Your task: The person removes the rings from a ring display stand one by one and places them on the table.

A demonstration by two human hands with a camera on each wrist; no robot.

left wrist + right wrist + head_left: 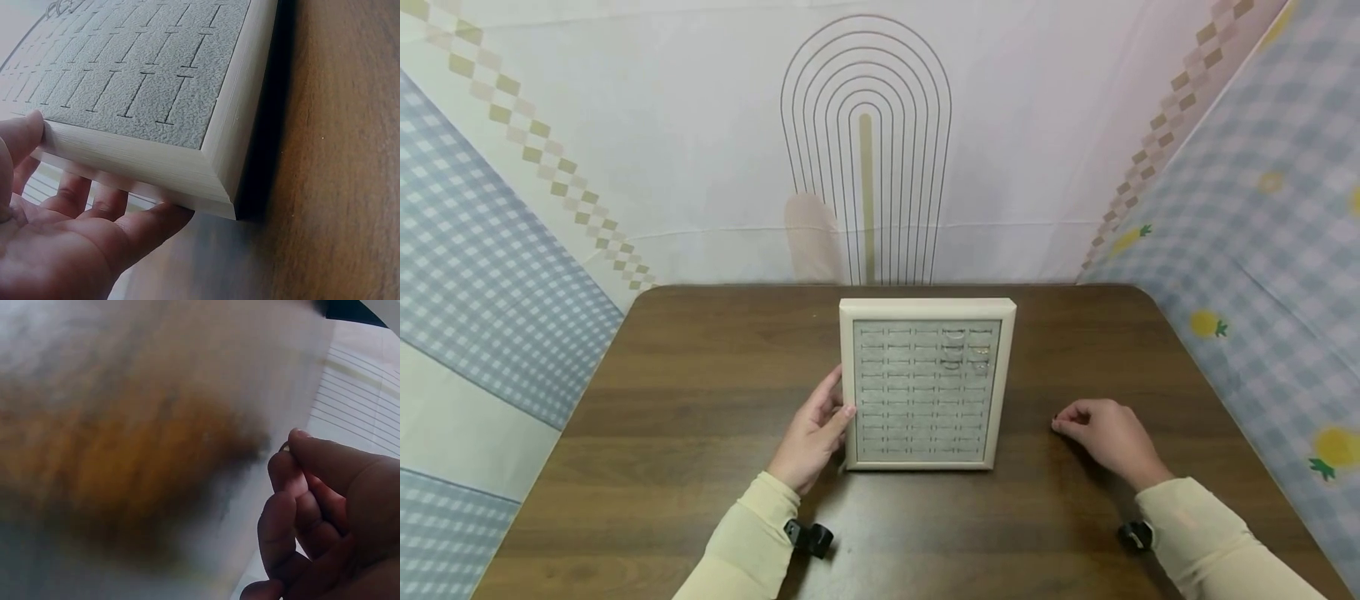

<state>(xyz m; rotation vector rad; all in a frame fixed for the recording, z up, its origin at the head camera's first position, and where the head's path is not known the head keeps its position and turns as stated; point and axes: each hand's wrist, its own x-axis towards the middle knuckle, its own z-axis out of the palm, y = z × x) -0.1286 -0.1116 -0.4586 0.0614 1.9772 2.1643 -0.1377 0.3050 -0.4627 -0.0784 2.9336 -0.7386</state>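
A cream-framed ring display board (921,400) stands upright on the table, its grey felt face cut with rows of short slots. Several rings (979,352) sit in the slots near its upper right corner. My left hand (811,429) grips the board's left side, thumb on the front of the frame and fingers behind, as the left wrist view shows up close. Well to the right of the board, my right hand (1105,433) pinches a small ring (284,447) between thumb and index finger, low over the table; most of the ring is hidden by the fingertips.
The brown wooden table (700,350) runs back to a white patterned cloth (715,150). Blue checked cloths hang along both sides. Each wrist wears a small black camera (808,537) over a pale yellow sleeve.
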